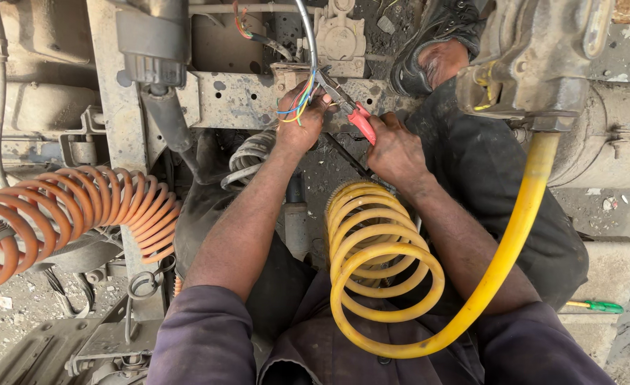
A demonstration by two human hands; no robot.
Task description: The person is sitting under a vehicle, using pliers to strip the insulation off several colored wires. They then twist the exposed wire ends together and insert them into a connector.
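My left hand (pixel 302 121) is closed around a bundle of thin coloured wires (pixel 297 107), blue, yellow, red and green strands fanning out of a grey cable (pixel 309 36) that drops from above. I hold the bundle up against the grimy metal frame rail (pixel 240 100) of the vehicle. My right hand (pixel 395 146) is wrapped around the red handles of a pair of pliers (pixel 350 110), whose dark nose points up and left and meets the wires just beside my left fingertips.

Just above the wires I see a pale metal socket housing (pixel 340 39) bolted to the frame; I cannot tell what sits inside it. A short stub of orange and green wire (pixel 242 25) pokes out to its left.

Between my forearms a coiled yellow air hose (pixel 379 264) lies on my lap, its tail climbing right to a heavy metal fitting (pixel 522 60). A coiled orange hose (pixel 80 207) stretches out on the left. A green-handled screwdriver (pixel 600 306) lies on the concrete ledge at far right, well apart from both hands.
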